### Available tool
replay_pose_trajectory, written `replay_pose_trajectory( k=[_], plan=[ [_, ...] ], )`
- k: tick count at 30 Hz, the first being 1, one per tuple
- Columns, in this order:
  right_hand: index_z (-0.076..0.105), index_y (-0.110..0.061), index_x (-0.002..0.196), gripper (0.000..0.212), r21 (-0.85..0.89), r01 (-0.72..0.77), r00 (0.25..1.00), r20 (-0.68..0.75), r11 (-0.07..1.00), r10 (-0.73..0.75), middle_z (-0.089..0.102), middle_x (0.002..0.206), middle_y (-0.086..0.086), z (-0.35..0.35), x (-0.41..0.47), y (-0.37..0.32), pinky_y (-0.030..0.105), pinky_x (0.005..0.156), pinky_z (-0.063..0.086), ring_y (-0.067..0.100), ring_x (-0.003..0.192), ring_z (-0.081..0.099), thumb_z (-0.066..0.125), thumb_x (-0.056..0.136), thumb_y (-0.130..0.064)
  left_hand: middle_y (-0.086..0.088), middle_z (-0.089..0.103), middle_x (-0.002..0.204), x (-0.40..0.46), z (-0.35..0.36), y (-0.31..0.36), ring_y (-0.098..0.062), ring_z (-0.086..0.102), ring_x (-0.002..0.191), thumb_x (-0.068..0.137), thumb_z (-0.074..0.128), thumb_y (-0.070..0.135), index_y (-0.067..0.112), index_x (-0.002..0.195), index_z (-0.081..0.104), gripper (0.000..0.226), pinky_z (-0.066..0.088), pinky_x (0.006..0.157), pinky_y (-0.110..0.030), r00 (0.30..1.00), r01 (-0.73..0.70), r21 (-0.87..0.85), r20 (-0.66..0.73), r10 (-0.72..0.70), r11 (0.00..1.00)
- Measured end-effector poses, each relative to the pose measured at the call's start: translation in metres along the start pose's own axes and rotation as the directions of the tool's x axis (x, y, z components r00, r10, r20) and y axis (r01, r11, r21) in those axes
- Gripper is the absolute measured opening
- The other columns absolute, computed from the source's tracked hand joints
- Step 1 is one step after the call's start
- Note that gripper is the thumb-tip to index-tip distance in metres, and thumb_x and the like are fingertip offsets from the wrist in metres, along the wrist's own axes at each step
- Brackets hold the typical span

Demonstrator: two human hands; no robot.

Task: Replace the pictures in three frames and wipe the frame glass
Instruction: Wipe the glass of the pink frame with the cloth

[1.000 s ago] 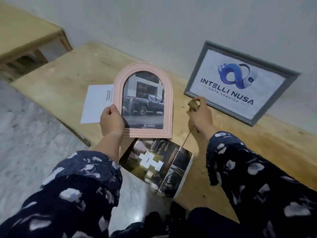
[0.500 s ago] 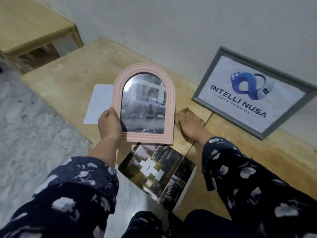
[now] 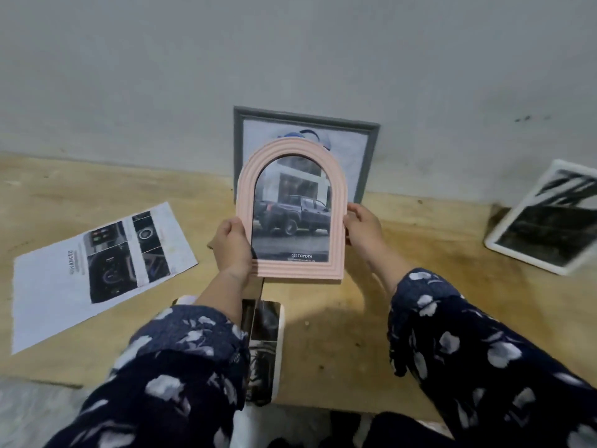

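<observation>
Left hand (image 3: 233,245) and right hand (image 3: 363,225) grip the pink frame's (image 3: 292,268) sides; it hides most of the grey frame (image 3: 238,147); white frame (image 3: 497,244) blurred.

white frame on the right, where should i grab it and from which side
Take the white frame by its near bottom border, coming from the front. It stands tilted back toward the wall with that edge on the table, so the border is exposed and fingers stay off the glass. Both hands are now on the pink frame; one must let go first.
</observation>
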State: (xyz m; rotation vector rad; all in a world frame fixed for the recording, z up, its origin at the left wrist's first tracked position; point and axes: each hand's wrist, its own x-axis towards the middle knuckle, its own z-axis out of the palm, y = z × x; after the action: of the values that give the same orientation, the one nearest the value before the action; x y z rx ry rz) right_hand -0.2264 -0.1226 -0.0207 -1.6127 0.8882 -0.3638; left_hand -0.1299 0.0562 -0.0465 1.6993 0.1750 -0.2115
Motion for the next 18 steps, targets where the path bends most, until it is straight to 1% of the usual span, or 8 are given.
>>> replay_pose_trajectory(
  k=[2, 4, 6, 8, 11, 13, 16, 18],
  plan=[
    [0.055, -0.014, 0.124, 0.033, -0.021, -0.016, 0.995, -0.096, 1.0, 0.014, 0.064, 0.107, 0.009, -0.036, 0.006, 0.008, 0.04, 0.086, 0.051, 0.025, 0.091, 0.061, 0.042, 0.094, -0.007, -0.013, 0.055, 0.075, -0.003, 0.032, -0.001, -0.033, 0.055, 0.079, 0.079, 0.045, 0.027, 0.016, 0.061, 0.055, 0.023, 0.048, 0.081, -0.044, 0.99, 0.012, 0.013, 0.141, -0.014, 1.0],
    [0.053, -0.018, 0.123, 0.034, -0.022, -0.039, 0.985, -0.166, 0.999, 0.035, 0.065, 0.104, 0.009, -0.07, 0.01, 0.014, 0.041, 0.083, 0.053, 0.024, 0.088, 0.062, 0.041, 0.093, -0.008, -0.016, 0.061, 0.082, -0.01, 0.061, 0.003, -0.032, 0.059, 0.083, 0.08, 0.046, 0.029, 0.012, 0.07, 0.061, 0.025, 0.049, 0.085, -0.047, 0.962, -0.004, 0.083, 0.271, -0.019, 0.997],
    [0.051, -0.021, 0.12, 0.033, -0.013, -0.032, 0.973, -0.227, 0.999, 0.028, 0.064, 0.093, 0.006, -0.107, 0.017, 0.02, 0.038, 0.076, 0.052, 0.021, 0.078, 0.06, 0.041, 0.093, -0.006, -0.014, 0.064, 0.091, -0.026, 0.092, 0.012, -0.029, 0.059, 0.089, 0.091, 0.042, 0.026, 0.006, 0.083, 0.062, 0.029, 0.047, 0.086, -0.042, 0.927, -0.074, 0.155, 0.376, 0.01, 0.985],
    [0.05, -0.023, 0.118, 0.031, -0.033, -0.024, 0.961, -0.277, 0.999, 0.013, 0.06, 0.084, 0.002, -0.141, 0.026, 0.024, 0.034, 0.069, 0.048, 0.017, 0.071, 0.056, 0.039, 0.095, -0.006, -0.011, 0.064, 0.094, -0.038, 0.124, 0.018, -0.029, 0.058, 0.092, 0.098, 0.04, 0.023, 0.008, 0.088, 0.063, 0.03, 0.044, 0.082, -0.035, 0.9, -0.163, 0.198, 0.431, 0.064, 0.966],
    [0.049, -0.023, 0.119, 0.031, -0.093, -0.023, 0.943, -0.332, 0.995, -0.009, 0.058, 0.079, 0.001, -0.183, 0.043, 0.029, 0.035, 0.074, 0.049, 0.019, 0.074, 0.057, 0.035, 0.096, -0.007, -0.004, 0.062, 0.101, -0.052, 0.168, 0.023, -0.022, 0.053, 0.094, 0.103, 0.037, 0.023, 0.009, 0.103, 0.066, 0.032, 0.039, 0.082, -0.029, 0.876, -0.28, 0.289, 0.468, 0.121, 0.915],
    [0.05, -0.022, 0.12, 0.031, -0.123, -0.025, 0.942, -0.335, 0.992, -0.018, 0.059, 0.079, 0.0, -0.215, 0.06, 0.032, 0.038, 0.078, 0.05, 0.022, 0.079, 0.059, 0.034, 0.097, -0.009, -0.005, 0.06, 0.107, -0.06, 0.203, 0.024, -0.019, 0.049, 0.095, 0.104, 0.036, 0.022, 0.009, 0.112, 0.064, 0.032, 0.033, 0.083, -0.024, 0.876, -0.316, 0.338, 0.464, 0.136, 0.887],
    [0.05, -0.022, 0.121, 0.03, -0.157, 0.008, 0.955, -0.293, 0.987, -0.054, 0.062, 0.08, 0.001, -0.232, 0.073, 0.032, 0.034, 0.073, 0.049, 0.02, 0.077, 0.06, 0.034, 0.098, -0.01, -0.012, 0.062, 0.123, -0.06, 0.226, 0.026, -0.027, 0.053, 0.107, 0.104, 0.036, 0.021, 0.01, 0.118, 0.063, 0.033, 0.032, 0.085, -0.024, 0.903, -0.284, 0.375, 0.413, 0.114, 0.883],
    [0.05, -0.023, 0.12, 0.028, -0.164, 0.033, 0.964, -0.254, 0.986, -0.075, 0.064, 0.081, 0.0, -0.245, 0.088, 0.032, 0.026, 0.065, 0.048, 0.015, 0.074, 0.061, 0.035, 0.1, -0.011, -0.012, 0.059, 0.129, -0.062, 0.249, 0.025, -0.03, 0.052, 0.117, 0.104, 0.035, 0.021, 0.01, 0.126, 0.06, 0.035, 0.032, 0.087, -0.025, 0.93, -0.233, 0.4, 0.358, 0.083, 0.887]
  ],
)
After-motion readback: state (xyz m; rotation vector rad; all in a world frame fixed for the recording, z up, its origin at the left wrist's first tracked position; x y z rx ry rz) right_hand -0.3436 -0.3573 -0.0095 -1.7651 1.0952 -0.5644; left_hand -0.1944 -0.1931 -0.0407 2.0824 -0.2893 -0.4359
